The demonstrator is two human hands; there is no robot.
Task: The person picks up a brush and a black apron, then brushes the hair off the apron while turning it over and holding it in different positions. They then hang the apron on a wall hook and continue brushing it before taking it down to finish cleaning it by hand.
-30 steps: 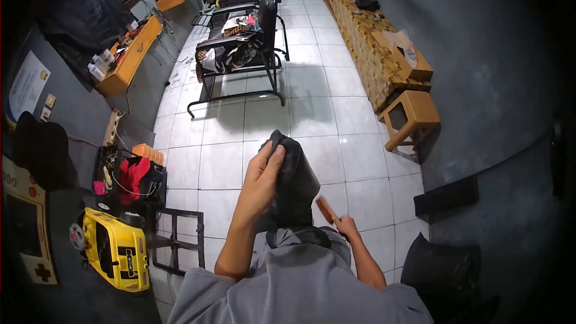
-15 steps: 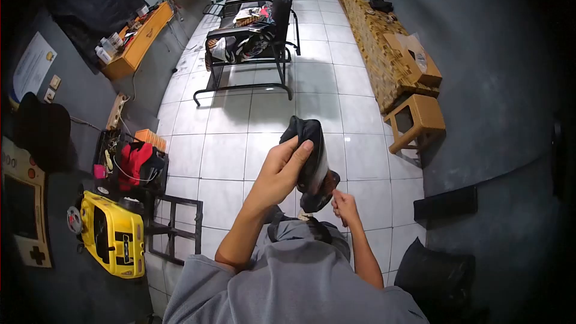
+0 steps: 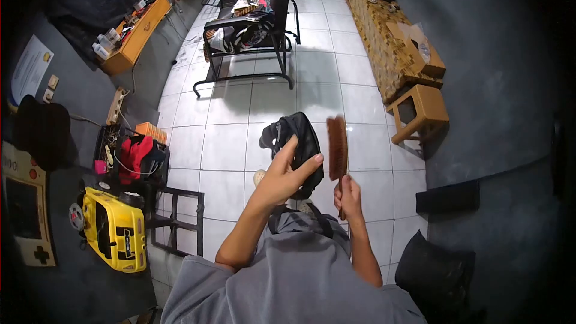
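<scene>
A black bag-like item (image 3: 307, 138) is in front of my body, above the tiled floor. My left hand (image 3: 287, 174) holds it from the left, with the thumb and a finger spread across its near side; the other fingers are hidden. My right hand (image 3: 348, 197) is closed around the handle of a brush (image 3: 338, 149) with reddish-brown bristles. The brush stands upright just right of the black item, the two apart, its bristles facing left.
A black chair (image 3: 280, 18) with clothes on it stands ahead. On the right are a woven-patterned bench (image 3: 375, 42) and a brown stool (image 3: 422, 108). A yellow toy car (image 3: 114, 228) and a black metal frame (image 3: 175, 222) lie on the left.
The brush has come up from beside the black item to an upright pose on its right. The black item has turned and shows a wider side, and my left hand's grip has shifted.
</scene>
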